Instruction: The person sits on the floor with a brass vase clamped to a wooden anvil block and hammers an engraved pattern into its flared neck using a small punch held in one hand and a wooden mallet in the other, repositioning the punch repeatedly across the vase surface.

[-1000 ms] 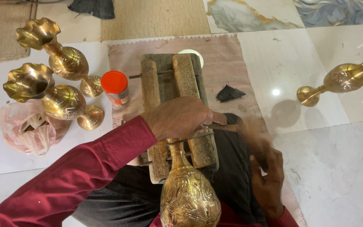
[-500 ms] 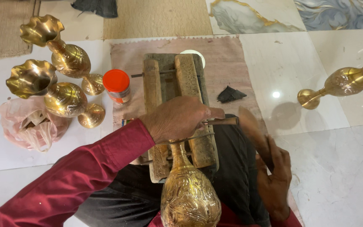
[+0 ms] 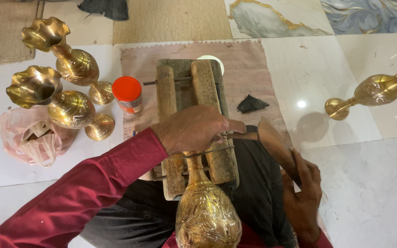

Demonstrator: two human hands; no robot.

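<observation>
- I see my left hand (image 3: 194,128) at centre frame, gripping a thin metal tool (image 3: 240,136) above the engraved brass vase (image 3: 206,213).
- My right hand (image 3: 302,197), lower right, grips a wooden mallet (image 3: 274,144).

It was a floor-level metal craft workshop, with brass vases (image 3: 65,92) at left and a wooden clamp block (image 3: 191,119) on tiles.

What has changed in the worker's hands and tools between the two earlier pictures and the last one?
The right hand has swung the wooden mallet in toward the thin metal tool; its head now sits close by the tool's end, less blurred than before. The left hand stays over the engraved brass vase on the wooden block. The finished brass vases and orange-lidded jar have not moved.
</observation>
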